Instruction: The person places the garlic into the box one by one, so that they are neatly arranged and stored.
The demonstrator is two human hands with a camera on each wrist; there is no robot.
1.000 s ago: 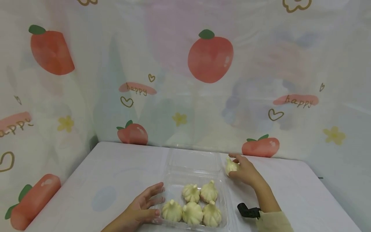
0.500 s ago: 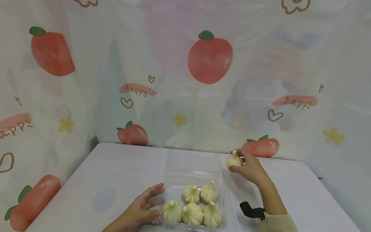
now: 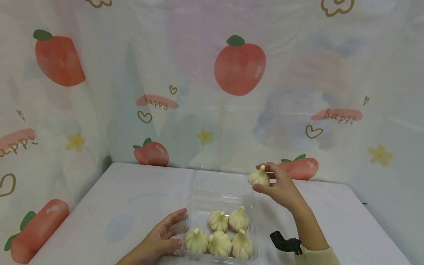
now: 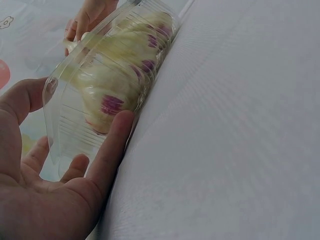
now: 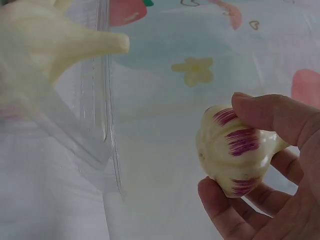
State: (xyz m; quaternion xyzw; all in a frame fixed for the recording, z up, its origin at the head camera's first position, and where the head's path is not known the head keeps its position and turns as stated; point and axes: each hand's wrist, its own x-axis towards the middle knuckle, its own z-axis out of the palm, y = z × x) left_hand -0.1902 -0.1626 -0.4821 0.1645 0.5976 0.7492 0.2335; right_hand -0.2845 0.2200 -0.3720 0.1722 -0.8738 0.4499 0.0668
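Note:
My right hand (image 3: 281, 189) holds a pale garlic bulb (image 3: 258, 178) between thumb and fingers, off the table near the raised lid's right edge. Purple streaks mark this bulb in the right wrist view. Below it stands a clear plastic box (image 3: 198, 218), hinged lid (image 3: 221, 184) laid back behind it. Several garlic bulbs (image 3: 220, 243) sit inside: a front row, and two behind on the right. At the box's left side, my left hand (image 3: 162, 235) rests with spread fingers touching the wall. The left wrist view shows one fingertip (image 4: 124, 120) low against the plastic.
A white cloth covers the table (image 3: 132, 191). Behind and to the left hangs a printed backdrop (image 3: 205, 110) with fruit, hearts and flowers. A black angled mount (image 3: 283, 243) is on the right wrist.
My right hand has raised the garlic bulb from the table right of the lid and brought it slightly left. The left hand and the box have stayed in place.

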